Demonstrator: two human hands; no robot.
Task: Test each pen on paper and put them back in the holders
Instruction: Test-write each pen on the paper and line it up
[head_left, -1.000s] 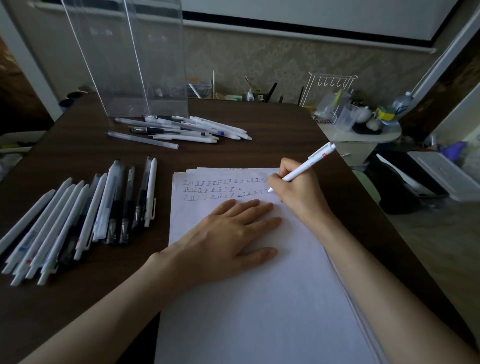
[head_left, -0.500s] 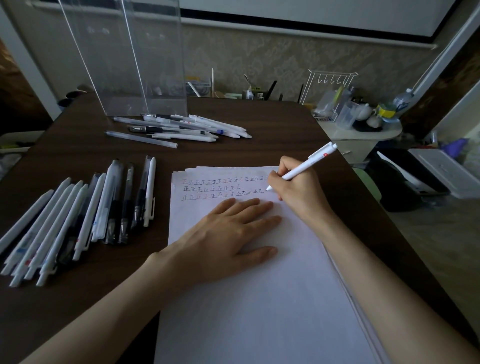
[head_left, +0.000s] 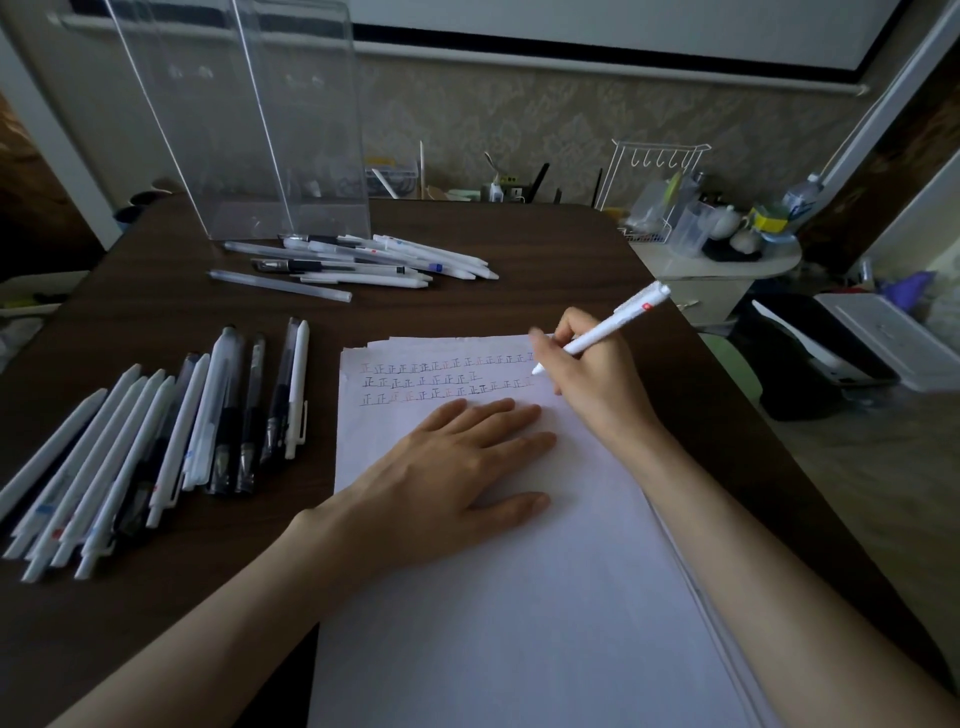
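Observation:
My right hand (head_left: 597, 374) grips a white pen (head_left: 608, 330) with a red mark near its top. Its tip touches the stack of white paper (head_left: 519, 597) at the right end of the written rows. My left hand (head_left: 457, 483) lies flat on the sheet, fingers straight, just below the three rows of small characters (head_left: 447, 379). A row of several white and black pens (head_left: 156, 447) lies on the dark table (head_left: 156, 322) left of the paper. Another pile of pens (head_left: 363, 260) lies farther back. Two tall clear holders (head_left: 249, 130) stand behind that pile; no pens show inside them.
The table's right edge runs close beside the paper. Beyond it stand a small white side table (head_left: 727, 270) with cups and bottles, a white wire rack (head_left: 654, 171), and a black bin (head_left: 810, 358) on the floor. Clutter lines the wall behind the table.
The pen tip has shifted slightly up and to the right along the top rows. My left hand has stayed flat on the paper.

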